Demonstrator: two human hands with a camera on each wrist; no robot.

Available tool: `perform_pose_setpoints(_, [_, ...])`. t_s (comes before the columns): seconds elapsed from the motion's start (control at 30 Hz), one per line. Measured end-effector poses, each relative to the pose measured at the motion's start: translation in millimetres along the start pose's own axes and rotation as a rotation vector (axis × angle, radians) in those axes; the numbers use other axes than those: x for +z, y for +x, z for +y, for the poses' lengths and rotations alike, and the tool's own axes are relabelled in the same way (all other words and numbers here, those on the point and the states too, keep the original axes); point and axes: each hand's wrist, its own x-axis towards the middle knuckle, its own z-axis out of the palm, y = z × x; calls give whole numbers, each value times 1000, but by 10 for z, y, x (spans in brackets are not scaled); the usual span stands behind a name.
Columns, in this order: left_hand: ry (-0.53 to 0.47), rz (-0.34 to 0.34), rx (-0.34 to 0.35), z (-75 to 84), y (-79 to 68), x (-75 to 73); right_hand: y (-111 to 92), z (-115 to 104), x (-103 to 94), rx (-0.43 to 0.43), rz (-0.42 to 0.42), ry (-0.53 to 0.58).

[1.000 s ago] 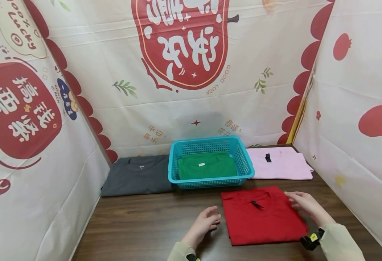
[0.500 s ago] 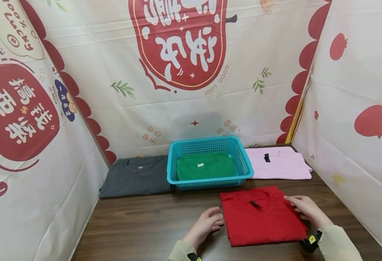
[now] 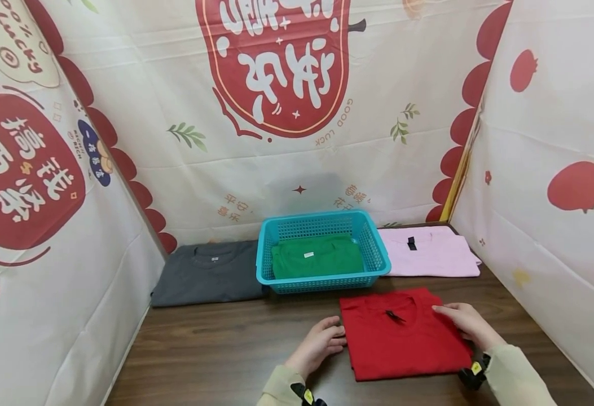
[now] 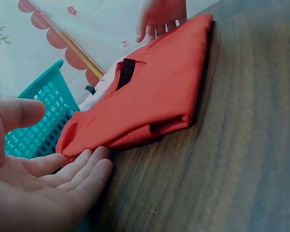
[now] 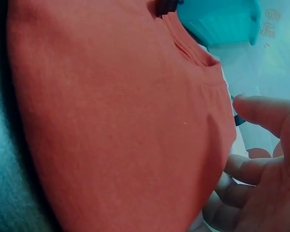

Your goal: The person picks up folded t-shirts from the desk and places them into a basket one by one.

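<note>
A folded red T-shirt [image 3: 405, 344] with a black neck label lies flat on the wooden table in front of me. My left hand [image 3: 318, 345] is at its left edge; in the left wrist view the left fingertips [image 4: 102, 162] meet the shirt's folded side, thumb spread apart. On the opposite side, my right hand [image 3: 471, 324] has its fingers along the right edge, with the thumb over the top near the shoulder. In the right wrist view the right fingers [image 5: 246, 169] reach partly under the shirt's edge, their tips hidden.
Behind the red shirt stands a turquoise plastic basket [image 3: 322, 283] holding a folded green T-shirt [image 3: 322, 259]. A folded dark grey T-shirt [image 3: 210, 279] lies left of it, a folded pink T-shirt [image 3: 431, 256] right. Printed cloth walls [image 3: 297, 163] enclose the table [image 3: 200, 349].
My left hand has moved right up to the red shirt's left edge. The right hand has shifted slightly inward over the right edge. The head view has swung a little.
</note>
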Motion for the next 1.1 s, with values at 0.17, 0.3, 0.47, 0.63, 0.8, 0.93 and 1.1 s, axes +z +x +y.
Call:
perform_pose_setpoints(0.17, [12, 15, 2, 45, 64, 0, 28, -47, 44, -15, -4, 19])
perform_pose_setpoints(0.3, [-14, 31, 0, 42, 68, 20, 25, -80, 79, -1, -5, 26])
perform_pose_setpoints(0.47, [-52, 70, 7, 11, 57, 37, 3, -113, 111, 3, 0, 29])
perform_pose_setpoints(0.63, [-76, 84, 25, 4, 66, 45, -8, -133, 117, -7, 0, 32])
perform_pose_setpoints(0.8, [-92, 79, 20, 11, 87, 52, 6, -100, 97, 6, -7, 53])
perform_pose_setpoints(0.93, [-98, 72, 8, -11, 107, 50, 23, -51, 91, 16, 1, 43])
perform_pose_setpoints(1.1, [-51, 47, -16, -32, 139, 41, 15, -36, 66, 12, -8, 33])
